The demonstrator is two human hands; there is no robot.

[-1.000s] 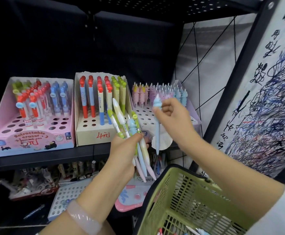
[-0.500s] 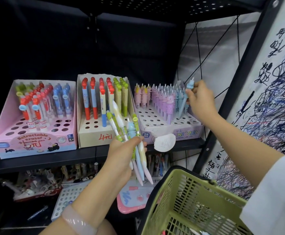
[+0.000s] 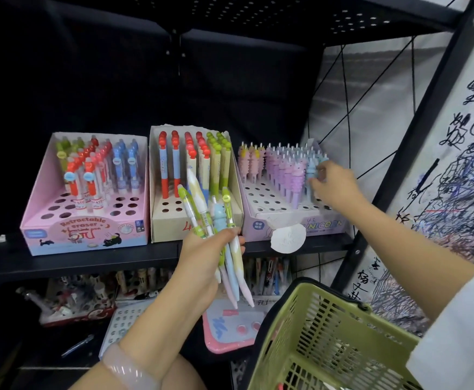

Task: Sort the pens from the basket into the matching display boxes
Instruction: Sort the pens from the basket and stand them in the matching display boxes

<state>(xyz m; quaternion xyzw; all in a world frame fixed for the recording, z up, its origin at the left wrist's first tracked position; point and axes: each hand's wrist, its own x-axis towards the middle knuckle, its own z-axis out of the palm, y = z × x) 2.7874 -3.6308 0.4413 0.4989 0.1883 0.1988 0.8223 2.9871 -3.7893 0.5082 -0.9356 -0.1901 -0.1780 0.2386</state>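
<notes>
Blue unicorn pen (image 3: pixel 311 175) pinched by outstretched right hand (image 3: pixel 333 187); raised left hand (image 3: pixel 202 258) clasps pen bunch (image 3: pixel 218 235).

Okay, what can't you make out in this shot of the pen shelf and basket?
- Head view: inside of the green plastic basket, cut off by the bottom edge.
- Blue unicorn pen tip: hidden behind the neighbouring purple pens, so seating unclear.
- Pens in the left hand: middles hidden by its grip.
- Lower-shelf stock: dark, blurred.
</notes>
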